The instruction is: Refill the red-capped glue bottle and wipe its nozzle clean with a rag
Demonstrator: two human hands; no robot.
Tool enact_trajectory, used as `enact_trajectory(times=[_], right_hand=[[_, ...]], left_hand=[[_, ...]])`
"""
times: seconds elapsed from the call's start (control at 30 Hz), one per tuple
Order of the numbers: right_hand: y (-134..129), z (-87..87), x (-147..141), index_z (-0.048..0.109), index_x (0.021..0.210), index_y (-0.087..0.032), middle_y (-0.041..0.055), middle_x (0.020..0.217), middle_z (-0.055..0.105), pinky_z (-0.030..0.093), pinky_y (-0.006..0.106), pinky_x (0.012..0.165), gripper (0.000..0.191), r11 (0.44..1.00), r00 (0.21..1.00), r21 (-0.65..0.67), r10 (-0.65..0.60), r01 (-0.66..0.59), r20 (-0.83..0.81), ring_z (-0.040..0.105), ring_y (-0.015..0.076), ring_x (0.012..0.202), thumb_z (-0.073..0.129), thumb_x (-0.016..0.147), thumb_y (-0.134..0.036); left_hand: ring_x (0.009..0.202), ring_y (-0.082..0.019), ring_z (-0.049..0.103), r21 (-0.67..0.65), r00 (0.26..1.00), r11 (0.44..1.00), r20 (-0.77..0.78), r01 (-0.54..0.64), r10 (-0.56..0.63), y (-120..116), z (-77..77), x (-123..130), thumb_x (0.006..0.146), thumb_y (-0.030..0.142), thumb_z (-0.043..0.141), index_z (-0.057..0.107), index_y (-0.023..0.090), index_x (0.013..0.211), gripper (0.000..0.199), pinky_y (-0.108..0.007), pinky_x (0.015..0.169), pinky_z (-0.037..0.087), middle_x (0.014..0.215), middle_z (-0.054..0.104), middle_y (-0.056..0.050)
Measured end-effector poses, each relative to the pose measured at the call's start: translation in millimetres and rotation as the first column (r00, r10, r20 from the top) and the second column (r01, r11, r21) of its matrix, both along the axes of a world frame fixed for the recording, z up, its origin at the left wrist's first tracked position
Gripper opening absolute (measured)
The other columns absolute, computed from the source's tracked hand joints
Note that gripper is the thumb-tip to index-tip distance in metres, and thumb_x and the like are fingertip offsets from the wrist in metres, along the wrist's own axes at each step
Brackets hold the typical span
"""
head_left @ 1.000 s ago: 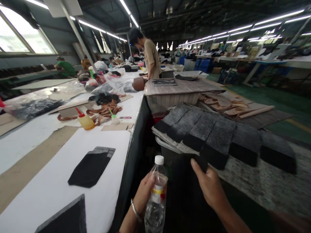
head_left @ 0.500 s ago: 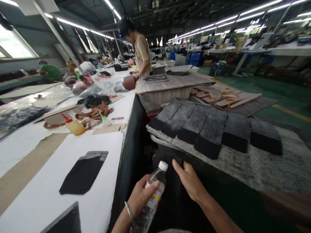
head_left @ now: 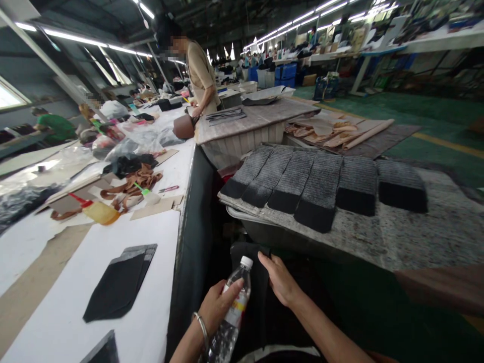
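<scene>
A clear plastic bottle with a white cap and a partly yellow label leans in front of me. My left hand, with a bangle at the wrist, is wrapped round its middle. Just to the right, my right hand pinches the upper edge of a flat black piece, thumb on top. The piece hangs behind the bottle, and its lower part blends into the dark. On the white table at my left lie stacked black cut pieces with grey ends.
On a speckled board at right lie several black-and-grey pieces in a row. A yellow glue bottle, a small white bottle and brown scraps are on the table. A co-worker stands beyond.
The view has turned slightly right, so the surroundings sit further left. Both hands keep their holds; more of the black piece's top edge shows beside the bottle.
</scene>
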State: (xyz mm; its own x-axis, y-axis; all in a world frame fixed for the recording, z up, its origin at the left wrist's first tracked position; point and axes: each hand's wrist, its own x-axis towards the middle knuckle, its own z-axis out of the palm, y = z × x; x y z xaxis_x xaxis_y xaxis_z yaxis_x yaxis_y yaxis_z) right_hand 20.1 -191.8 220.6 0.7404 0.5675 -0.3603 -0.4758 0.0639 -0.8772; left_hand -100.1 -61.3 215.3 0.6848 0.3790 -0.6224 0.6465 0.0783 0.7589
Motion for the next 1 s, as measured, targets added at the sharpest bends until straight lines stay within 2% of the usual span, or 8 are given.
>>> enact_trajectory(times=[0.17,0.3,0.57,1.0], right_hand=[[0.2,-15.9,0.1,0.071,0.096,-0.017,0.0052,0.087,0.073,0.042,0.043,0.097,0.042,0.998,0.999,0.054,0.019,-0.017,-0.033,0.063,0.0281,0.098,0.060,0.077,-0.053],[0.5,-21.9,0.4,0.070,0.096,-0.017,0.0049,0.091,0.073,0.042,0.041,0.096,0.040,0.997,0.999,0.073,0.015,-0.012,-0.038,0.062,0.0272,0.099,0.060,0.079,-0.051],[-1.8,-24.9,-1.2,0.070,0.098,-0.016,0.0064,0.097,0.072,0.040,0.041,0.098,0.044,0.997,0.999,0.080,-0.007,0.009,-0.033,0.061,0.0272,0.102,0.060,0.078,-0.054],[-4.0,-23.9,-10.0,0.070,0.098,-0.014,0.0074,0.093,0.072,0.041,0.040,0.091,0.043,1.000,0.999,0.004,0.008,-0.009,0.053,0.060,0.0301,0.100,0.056,0.081,-0.051]], left_hand=[[0.064,-0.018,0.057,0.003,0.999,1.000,-0.047,0.006,-0.006,-0.7,2.0,3.3,0.050,0.083,0.060,0.062,0.012,0.077,0.076,-0.031,0.060,0.042,0.069,0.064,-0.007],[0.062,-0.018,0.056,0.020,0.997,1.000,-0.078,0.023,-0.022,0.8,0.2,5.2,0.049,0.083,0.061,0.063,0.012,0.076,0.076,-0.031,0.059,0.041,0.068,0.064,-0.008],[0.063,-0.020,0.058,0.031,0.992,0.997,-0.115,0.064,-0.060,4.0,-1.0,6.7,0.047,0.085,0.059,0.063,0.011,0.075,0.079,-0.031,0.060,0.041,0.068,0.064,-0.009],[0.058,-0.019,0.054,0.114,0.987,0.991,-0.151,0.066,-0.048,10.8,-7.3,3.1,0.045,0.085,0.061,0.065,0.011,0.064,0.076,-0.032,0.056,0.038,0.062,0.062,-0.009]])
